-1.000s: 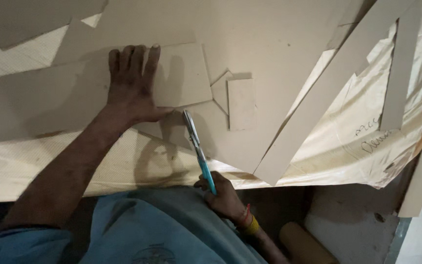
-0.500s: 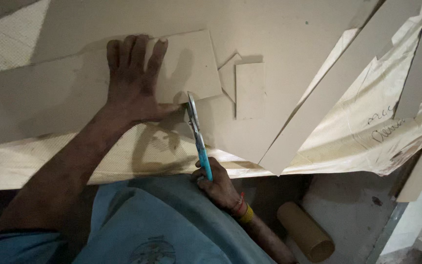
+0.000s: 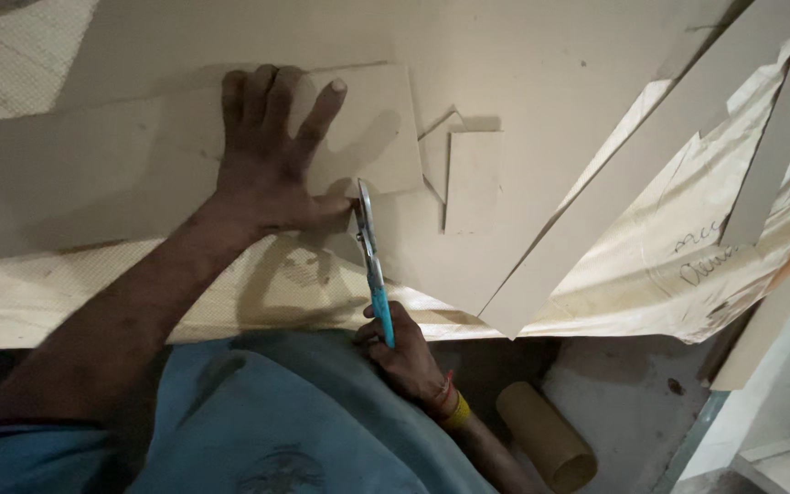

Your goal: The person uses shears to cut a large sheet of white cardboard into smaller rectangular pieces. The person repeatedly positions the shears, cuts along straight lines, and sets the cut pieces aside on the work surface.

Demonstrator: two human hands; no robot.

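My left hand (image 3: 272, 155) lies flat with fingers spread on a beige cardboard sheet (image 3: 93, 183), pressing it to the work surface. My right hand (image 3: 404, 352) grips the teal handles of a pair of scissors (image 3: 369, 252). The metal blades point away from me and sit at the sheet's near edge, right beside my left thumb. A small rectangular cardboard offcut (image 3: 473, 178) lies just right of the blades.
Long cardboard strips (image 3: 596, 210) cross the right side over cream fabric (image 3: 678, 265) with handwriting on it. A cardboard tube (image 3: 546, 434) lies on the floor at lower right. The table's front edge runs under my right wrist.
The scissors have advanced further into the cardboard toward my left thumb. My left hand has stayed pressed on the sheet; the view has shifted slightly.
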